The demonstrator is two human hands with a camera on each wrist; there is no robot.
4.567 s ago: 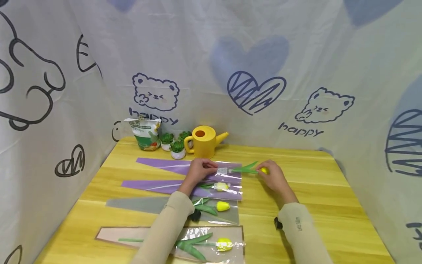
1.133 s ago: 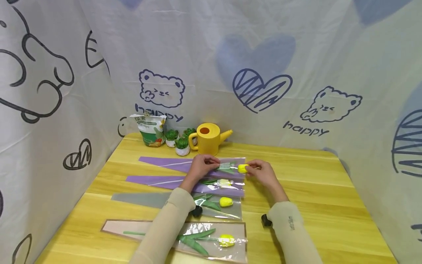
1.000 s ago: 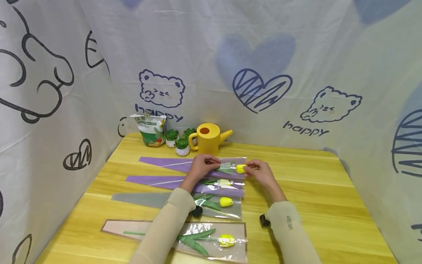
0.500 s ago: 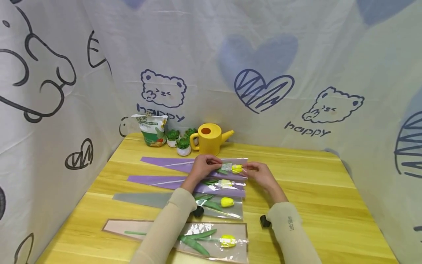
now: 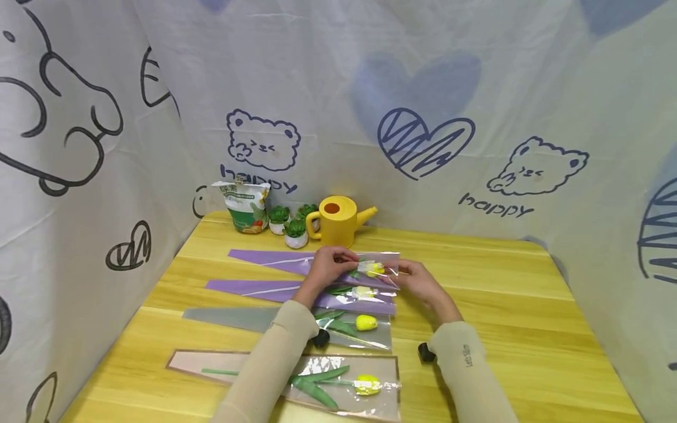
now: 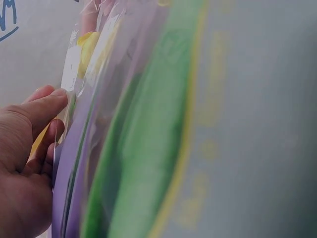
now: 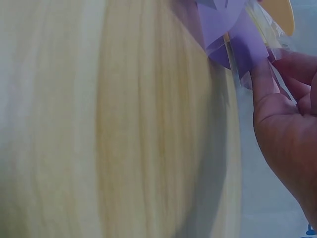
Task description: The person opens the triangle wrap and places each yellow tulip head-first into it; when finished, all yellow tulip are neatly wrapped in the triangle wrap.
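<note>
A yellow artificial tulip lies in the farthest flower sleeve, which has purple backing and a clear front with a small white label. My left hand pinches this sleeve near the label between thumb and fingers, seen closely in the left wrist view. At the sleeve's mouth on the right is my right hand; its fingertips reach inside the film, against the bloom. In the right wrist view the right thumb lies at the purple film, fingers behind clear film. Leaves and stem are partly hidden by the left hand.
Nearer me lie a second purple sleeve, a grey sleeve and a brown-edged sleeve, each with a yellow tulip. Behind stand a yellow watering can, small potted succulents and a white-green bag.
The tulip has slid leftward, leaves first and then bloom, into the farthest sleeve. My right hand has followed it from the table's right to the sleeve's mouth. My left hand keeps its pinch.
</note>
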